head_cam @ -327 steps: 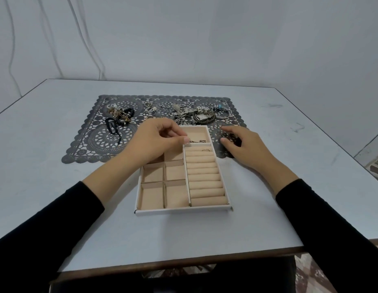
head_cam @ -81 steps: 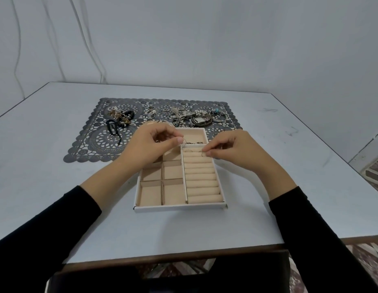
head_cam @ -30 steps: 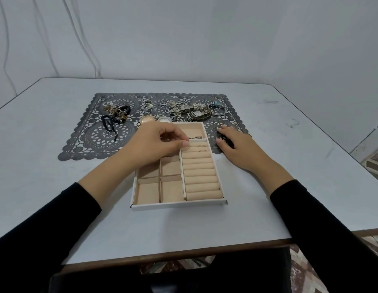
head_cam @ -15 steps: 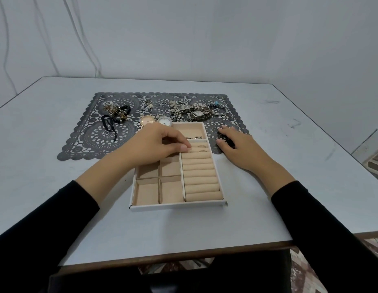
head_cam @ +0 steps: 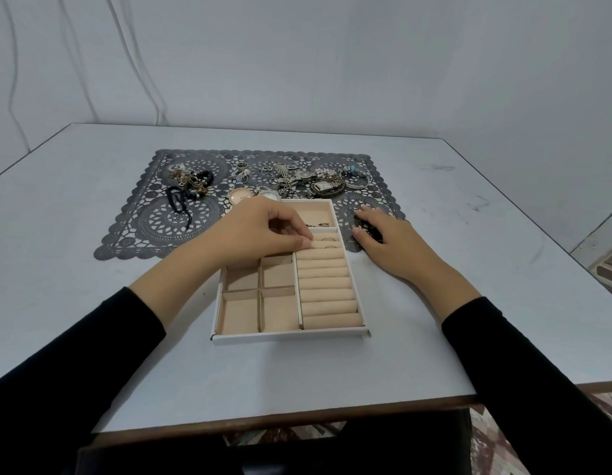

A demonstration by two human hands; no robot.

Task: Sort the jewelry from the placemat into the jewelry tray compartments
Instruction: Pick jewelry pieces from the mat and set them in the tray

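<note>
1. The left hand (head_cam: 263, 234) is resting over the jewelry tray (head_cam: 291, 335). Its fingertips (head_cam: 306, 242) are bunched narrow against the top ring rolls (head_cam: 327, 269). Cannot tell if it is pinching a ring or just pressing.
2. The right hand (head_cam: 390, 241) is curling thumb and fingers round a dark piece (head_cam: 364, 223) on the placemat (head_cam: 154, 228), just right of the tray.
3. Two rings (head_cam: 328, 239) are sitting in the top slots, and small bits are lying in the far compartment (head_cam: 318, 223). Most of the jewelry (head_cam: 315, 181) is lying tangled along the mat's far edge, so the task looks to be at an early stage.
4. Risks:
   - A ring not pushed fully into its slot is likely popping out or rolling off.
   - Pressing down on the rolls could be skidding the light tray, since nothing is bracing it.
   - The dark piece may be snagging in the mat's lace holes and dragging the mat.
   - Lifting from the pile risks pulling tangled neighbours along.
</note>
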